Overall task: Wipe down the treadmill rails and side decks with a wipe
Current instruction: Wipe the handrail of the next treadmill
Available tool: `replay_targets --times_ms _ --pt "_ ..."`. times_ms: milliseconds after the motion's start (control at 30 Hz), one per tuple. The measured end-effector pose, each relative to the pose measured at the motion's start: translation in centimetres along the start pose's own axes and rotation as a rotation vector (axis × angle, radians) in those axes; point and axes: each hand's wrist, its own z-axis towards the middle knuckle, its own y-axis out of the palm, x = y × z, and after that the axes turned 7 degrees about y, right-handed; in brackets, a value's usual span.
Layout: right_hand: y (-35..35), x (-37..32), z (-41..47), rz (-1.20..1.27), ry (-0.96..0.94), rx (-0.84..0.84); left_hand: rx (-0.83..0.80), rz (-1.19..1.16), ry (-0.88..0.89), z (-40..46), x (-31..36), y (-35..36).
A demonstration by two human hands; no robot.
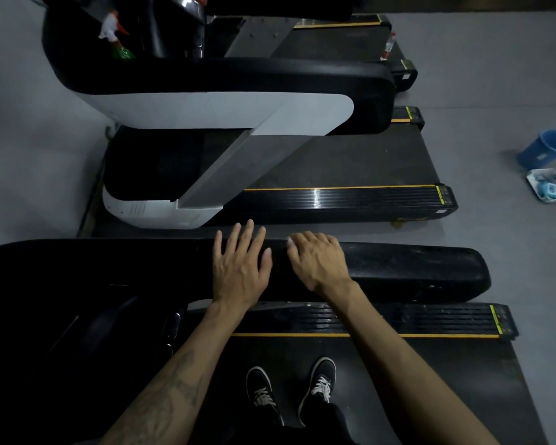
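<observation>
Down at frame centre, the left hand (242,266) lies flat, fingers straight, on the black rail (414,268). Beside it, the right hand (318,260) curls over what may be a wipe (290,241), barely visible. At right edge, a blue bucket (546,149) stands beside a white tray (551,184) of bluish items.

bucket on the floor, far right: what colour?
Blue. The bucket stands on the grey floor, clearest in the head view, the only one.
</observation>
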Motion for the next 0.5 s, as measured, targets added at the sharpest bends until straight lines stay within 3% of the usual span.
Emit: replay_targets --times_ms 133,300,500 --pt "0.0 0.2 -1.0 -0.086 0.105 0.042 0.001 0.005 -0.011 0.1 0.1 0.0" --pt "0.6 -1.0 -1.4 0.052 0.015 0.067 0.015 0.008 -0.015 0.1 0.2 0.1" --pt "0.6 1.1 0.0 -0.046 0.054 0.057 0.006 0.012 -0.006 0.0 0.1 0.1"
